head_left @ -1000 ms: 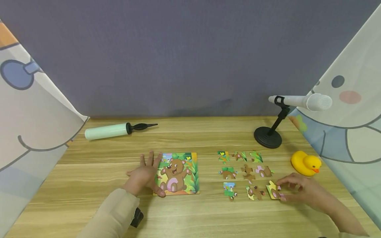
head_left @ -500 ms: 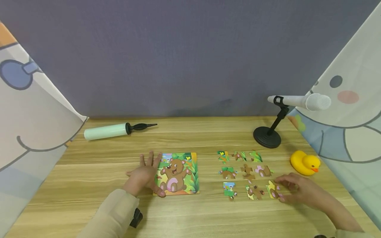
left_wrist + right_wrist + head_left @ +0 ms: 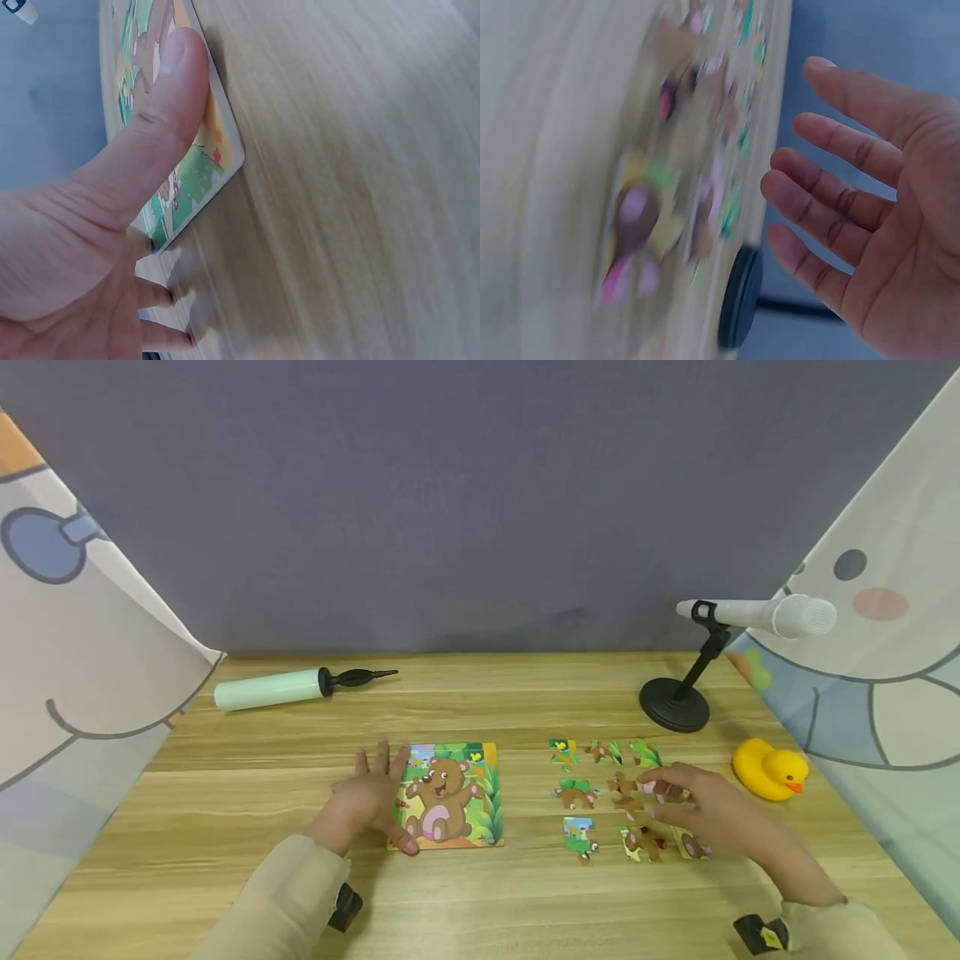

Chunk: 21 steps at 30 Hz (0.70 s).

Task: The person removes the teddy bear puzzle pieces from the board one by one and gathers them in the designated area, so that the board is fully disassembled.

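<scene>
My left hand [image 3: 363, 797] lies with spread fingers at the left edge of a square bear picture board [image 3: 450, 797]. In the left wrist view the thumb [image 3: 161, 112] rests across the board's corner, and other fingertips touch the table. My right hand [image 3: 712, 806] hovers over the right side of several loose jigsaw pieces set out in rows. Its fingers are relaxed and hold nothing in the right wrist view. Below it lies the corner jigsaw piece [image 3: 692, 844], flat on the table and partly covered in the head view. The pieces look blurred from the right wrist.
A yellow rubber duck [image 3: 770, 770] sits right of the pieces. Behind stands a white microphone [image 3: 757, 614] on a black stand [image 3: 675, 704]. A pale green hand pump [image 3: 270, 690] lies at the back left. A grey partition [image 3: 450, 510] borders the wooden table [image 3: 465, 902].
The corner piece, tilted up by my right fingers at first, came down flat and was let go. My right hand then rose and moved left over the pieces. The left hand stayed put.
</scene>
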### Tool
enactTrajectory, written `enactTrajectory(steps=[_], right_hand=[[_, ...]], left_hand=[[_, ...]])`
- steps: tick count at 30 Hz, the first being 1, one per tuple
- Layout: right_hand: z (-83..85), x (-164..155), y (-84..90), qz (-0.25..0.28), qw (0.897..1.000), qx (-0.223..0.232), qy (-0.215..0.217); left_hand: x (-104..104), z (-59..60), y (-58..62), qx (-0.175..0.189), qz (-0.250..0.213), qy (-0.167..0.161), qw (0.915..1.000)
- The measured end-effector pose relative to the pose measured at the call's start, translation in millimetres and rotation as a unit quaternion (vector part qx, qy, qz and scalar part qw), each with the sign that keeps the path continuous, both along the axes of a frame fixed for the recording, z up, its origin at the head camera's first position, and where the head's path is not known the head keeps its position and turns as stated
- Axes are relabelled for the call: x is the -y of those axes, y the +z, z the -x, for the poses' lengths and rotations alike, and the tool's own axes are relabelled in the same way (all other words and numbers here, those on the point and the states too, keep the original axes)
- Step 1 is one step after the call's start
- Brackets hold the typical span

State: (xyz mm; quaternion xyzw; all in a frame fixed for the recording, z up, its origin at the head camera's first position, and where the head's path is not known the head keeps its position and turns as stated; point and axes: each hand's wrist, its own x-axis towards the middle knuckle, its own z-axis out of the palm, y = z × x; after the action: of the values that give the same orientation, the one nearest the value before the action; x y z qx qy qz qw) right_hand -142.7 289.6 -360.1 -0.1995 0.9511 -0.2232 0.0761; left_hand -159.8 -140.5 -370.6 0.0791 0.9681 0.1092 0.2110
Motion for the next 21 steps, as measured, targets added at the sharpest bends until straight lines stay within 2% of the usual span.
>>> enactTrajectory(steps=[7, 11, 17, 21], right_hand=[[13.8, 37.6, -3.4, 0.016, 0.998, -0.017, 0.058], [19.1, 51.4, -6.1, 0.024, 0.997, -0.007, 0.072], [23.9, 63.5, -5.7, 0.019, 0.998, -0.011, 0.063], [26.7, 69.0, -4.4, 0.029, 0.999, -0.022, 0.036]], left_hand=[[1.0, -0.7, 2.3, 0.011, 0.001, 0.005, 0.9999], [2.7, -1.5, 4.2, 0.018, -0.015, 0.006, 0.9997], [6.3, 4.5, 4.5, 0.004, -0.037, -0.012, 0.9992], [7.8, 12.7, 7.1, 0.000, -0.017, -0.023, 0.9996]])
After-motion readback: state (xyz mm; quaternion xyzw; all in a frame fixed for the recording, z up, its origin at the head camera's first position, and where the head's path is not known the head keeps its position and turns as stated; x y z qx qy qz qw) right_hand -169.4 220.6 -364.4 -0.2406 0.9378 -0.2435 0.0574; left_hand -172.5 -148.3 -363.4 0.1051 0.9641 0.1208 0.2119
